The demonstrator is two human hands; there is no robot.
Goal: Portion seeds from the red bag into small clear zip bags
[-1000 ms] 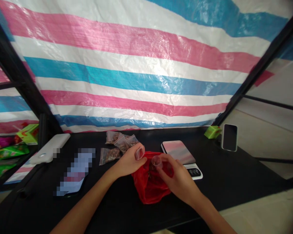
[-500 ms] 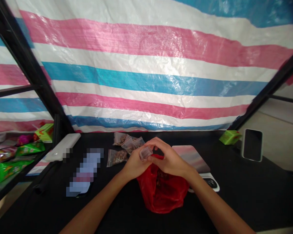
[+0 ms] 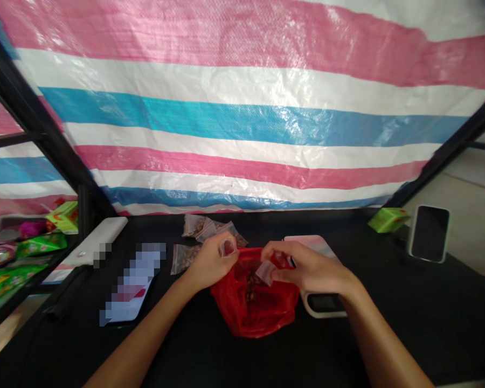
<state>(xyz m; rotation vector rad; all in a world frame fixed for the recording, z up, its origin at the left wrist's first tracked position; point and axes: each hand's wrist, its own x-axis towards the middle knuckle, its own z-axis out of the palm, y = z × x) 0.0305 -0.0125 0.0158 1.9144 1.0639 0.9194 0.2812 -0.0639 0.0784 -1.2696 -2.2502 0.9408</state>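
Observation:
My left hand (image 3: 212, 261) is closed around a small clear plastic bag (image 3: 228, 248), whose rounded mouth gapes toward me. Below and between my hands, a red plastic bag (image 3: 262, 320) lies open on the black table, with brown pieces (image 3: 251, 288) inside. Over its right side my right hand (image 3: 303, 264) pinches a small clear plastic piece (image 3: 265, 273); whether that is a bag or a scoop I cannot tell. Several zip bags of brown pieces (image 3: 184, 258) lie behind my left hand.
A phone with a blurred screen (image 3: 135, 293) lies at left, near a white device (image 3: 105, 237). Behind my right hand is a small scale-like device (image 3: 325, 307). Another phone (image 3: 429, 233) leans at right beside a green box (image 3: 388, 220). Snack packets (image 3: 40, 245) fill the left shelf.
My hands have moved apart. The left keeps the clear bag and has shifted left; the right has come down over the red bag with a clear plastic piece. The view has tilted slightly.

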